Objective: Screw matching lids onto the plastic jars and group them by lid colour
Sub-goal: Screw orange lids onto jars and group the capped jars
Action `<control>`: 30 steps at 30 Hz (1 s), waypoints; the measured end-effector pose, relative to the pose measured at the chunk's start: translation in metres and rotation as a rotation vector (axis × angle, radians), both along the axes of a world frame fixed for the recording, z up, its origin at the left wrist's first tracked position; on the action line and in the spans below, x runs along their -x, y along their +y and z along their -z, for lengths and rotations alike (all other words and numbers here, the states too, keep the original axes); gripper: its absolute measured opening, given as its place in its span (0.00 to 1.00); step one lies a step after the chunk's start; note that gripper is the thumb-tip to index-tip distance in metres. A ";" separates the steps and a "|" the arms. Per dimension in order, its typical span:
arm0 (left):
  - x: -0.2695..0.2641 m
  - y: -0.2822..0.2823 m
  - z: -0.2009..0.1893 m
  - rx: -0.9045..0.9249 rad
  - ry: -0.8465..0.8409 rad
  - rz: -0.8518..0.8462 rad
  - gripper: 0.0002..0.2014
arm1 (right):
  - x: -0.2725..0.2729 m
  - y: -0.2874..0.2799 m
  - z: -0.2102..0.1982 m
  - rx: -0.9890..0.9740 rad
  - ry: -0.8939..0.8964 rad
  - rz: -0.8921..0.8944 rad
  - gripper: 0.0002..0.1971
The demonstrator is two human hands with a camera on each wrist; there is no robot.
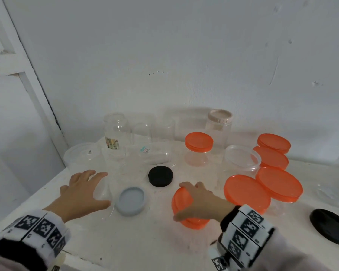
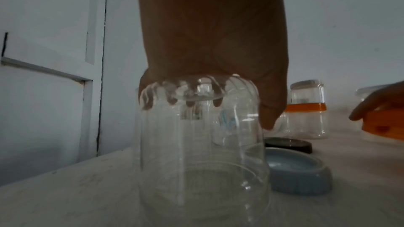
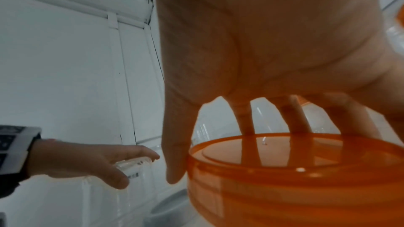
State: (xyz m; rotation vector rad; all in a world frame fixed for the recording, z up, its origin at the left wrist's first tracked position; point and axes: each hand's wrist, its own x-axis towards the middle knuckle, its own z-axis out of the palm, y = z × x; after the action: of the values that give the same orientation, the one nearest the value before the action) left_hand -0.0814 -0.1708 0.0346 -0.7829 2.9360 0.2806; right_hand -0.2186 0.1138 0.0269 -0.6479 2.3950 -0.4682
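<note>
At bench centre, right hand (image 1: 201,200) grips the orange-lidded jar (image 1: 186,208) from above; left hand (image 1: 82,194) clasps an upturned clear jar (image 2: 201,144). Advise lifting the orange-lidded jar level, setting it beside the orange group (image 1: 272,173).

Head view: soft, even, cool daylight; source not visible. Faint jar shadows on wall (image 1: 184,55) behind table (image 1: 145,241). Straight lines bow toward frame edges; slight overall softness. Left wrist view dim; left hand (image 2: 214,40) backlit, nearly silhouetted, grainy. Right wrist view brighter; right hand (image 3: 262,49) close, soft-focused; orange lid (image 3: 295,170) glows translucent, small glare spots.
</note>
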 end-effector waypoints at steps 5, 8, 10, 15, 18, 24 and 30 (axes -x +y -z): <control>-0.009 0.018 -0.026 -0.119 0.153 -0.057 0.48 | -0.014 0.032 -0.004 0.109 -0.056 0.019 0.50; -0.009 0.038 -0.042 -0.354 0.238 -0.059 0.56 | -0.019 0.042 -0.009 0.184 -0.085 0.033 0.49; -0.006 0.053 -0.047 -0.458 0.227 -0.020 0.59 | -0.021 0.046 -0.014 0.245 -0.101 0.054 0.48; 0.013 0.085 -0.032 -0.544 0.326 0.008 0.51 | -0.021 0.055 -0.033 0.399 -0.091 0.107 0.45; 0.023 0.099 -0.015 -0.630 0.416 -0.056 0.51 | -0.016 0.062 -0.046 0.492 -0.055 0.140 0.46; 0.037 0.127 0.012 -0.813 0.451 -0.097 0.59 | -0.007 0.072 -0.060 0.550 0.005 0.170 0.46; 0.047 0.152 0.025 -0.754 0.314 0.098 0.56 | 0.002 0.066 -0.068 0.444 0.078 0.130 0.47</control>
State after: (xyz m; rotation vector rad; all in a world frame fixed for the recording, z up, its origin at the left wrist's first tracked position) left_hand -0.1280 -0.0185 0.0098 -0.5012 2.7335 1.4943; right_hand -0.2204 0.1797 0.0945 -0.7098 2.4314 -1.0668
